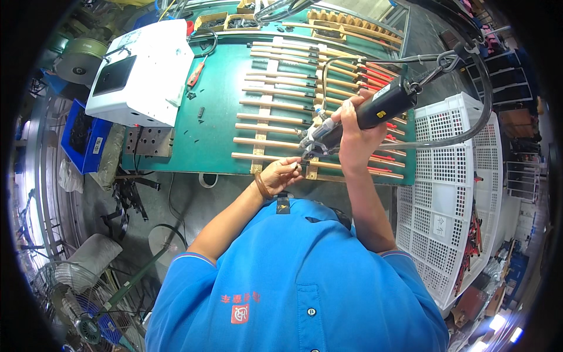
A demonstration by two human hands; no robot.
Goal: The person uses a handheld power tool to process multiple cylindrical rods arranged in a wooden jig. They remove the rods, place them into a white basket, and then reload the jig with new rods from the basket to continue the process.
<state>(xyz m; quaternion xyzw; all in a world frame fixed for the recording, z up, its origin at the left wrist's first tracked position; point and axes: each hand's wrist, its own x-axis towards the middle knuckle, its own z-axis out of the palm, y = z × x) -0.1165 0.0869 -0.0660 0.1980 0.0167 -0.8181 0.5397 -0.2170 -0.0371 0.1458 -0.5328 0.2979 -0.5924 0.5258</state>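
Observation:
My right hand (359,138) is wrapped round a black hand-held power driver (382,105), which hangs from a metal hook (448,61). Its metal front end (316,138) slants down to the left, over the nearest wooden stick (249,156). Beside that tip my left hand (280,176) is closed in a pinch at the stick's black fitting; what lies between the fingertips is too small to make out. Beyond, several similar wooden sticks (258,101) lie in a row across wooden rails (258,144), with black fittings midway and red parts (381,158) at their right ends.
A white machine housing (143,64) stands on the green table (217,117) at the left, near a red-handled screwdriver (196,74). Small black bits lie nearby. Open boxes (211,23) sit at the back. White perforated crates (437,205) stand at the right; a clear hose (469,136) loops above.

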